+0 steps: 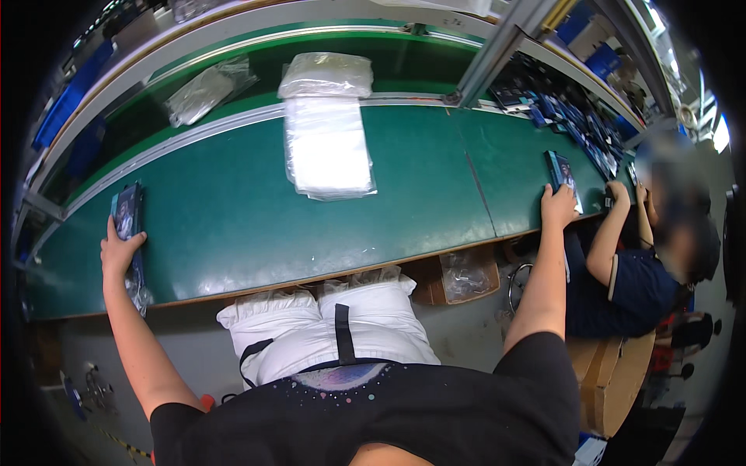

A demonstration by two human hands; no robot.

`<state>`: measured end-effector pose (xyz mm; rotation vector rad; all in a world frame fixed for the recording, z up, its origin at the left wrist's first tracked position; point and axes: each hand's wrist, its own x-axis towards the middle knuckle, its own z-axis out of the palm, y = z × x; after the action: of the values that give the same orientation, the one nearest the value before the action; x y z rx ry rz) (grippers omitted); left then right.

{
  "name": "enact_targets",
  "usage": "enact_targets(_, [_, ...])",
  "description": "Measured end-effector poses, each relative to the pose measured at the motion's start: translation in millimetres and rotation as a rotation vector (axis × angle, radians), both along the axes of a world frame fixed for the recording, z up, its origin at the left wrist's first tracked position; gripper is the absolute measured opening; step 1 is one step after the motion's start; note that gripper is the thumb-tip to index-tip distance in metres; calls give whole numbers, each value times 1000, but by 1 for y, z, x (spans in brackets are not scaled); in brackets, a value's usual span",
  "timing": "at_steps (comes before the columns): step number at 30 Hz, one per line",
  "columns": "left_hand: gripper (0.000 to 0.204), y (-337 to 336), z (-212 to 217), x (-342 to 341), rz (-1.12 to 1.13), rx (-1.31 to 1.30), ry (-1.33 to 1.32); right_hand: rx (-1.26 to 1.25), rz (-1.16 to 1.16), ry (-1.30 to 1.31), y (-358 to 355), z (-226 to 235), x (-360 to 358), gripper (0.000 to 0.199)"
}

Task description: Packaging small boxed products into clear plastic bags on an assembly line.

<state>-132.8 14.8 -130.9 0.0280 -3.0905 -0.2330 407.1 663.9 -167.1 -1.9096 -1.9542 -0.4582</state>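
Far to the left, my left hand point(120, 250) grips a slim dark retail box point(127, 203) at the bench's left end. Clear plastic film point(138, 295) shows below that hand, by the front edge. On the right, my right hand point(559, 206) is closed on the near end of a second slim blue-black box point(561, 171), which has a pale edge. Both arms are spread wide. Between them, near the back of the green bench point(256, 225), lies a stack of clear plastic bags point(328, 147).
More plastic bags point(206, 89) lie behind the rail. Many dark boxes point(571, 120) are piled at the back right, beneath a metal frame point(497, 54). A co-worker in a dark shirt point(645, 283) sits close on my right. An open carton point(470, 276) stands under the bench.
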Motion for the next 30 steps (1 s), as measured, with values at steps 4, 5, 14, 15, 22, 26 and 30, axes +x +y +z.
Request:
enact_targets(4, [100, 8, 9, 14, -95, 27, -9, 221, 457, 99, -74, 10, -38, 31])
enact_targets(5, [100, 6, 11, 18, -87, 15, -9, 218, 564, 141, -96, 13, -51, 30])
enact_targets(14, [62, 124, 26, 123, -703, 143, 533, -5, 859, -56, -153, 42, -102, 75])
enact_targets(15, [51, 151, 31, 147, -892, 328, 509, 0, 858, -65, -154, 44, -103, 75])
enact_targets(22, [31, 235, 0, 208, -1433, 331, 496, -526, 950, 579, -205, 68, -118, 76])
enact_targets(26, [20, 252, -3, 194, -1339, 331, 325, -1013, 1073, 1463, -218, 61, -114, 71])
enact_targets(30, [19, 260, -1, 194, -1317, 577, 291, -2053, 1198, 2116, -208, 31, -120, 78])
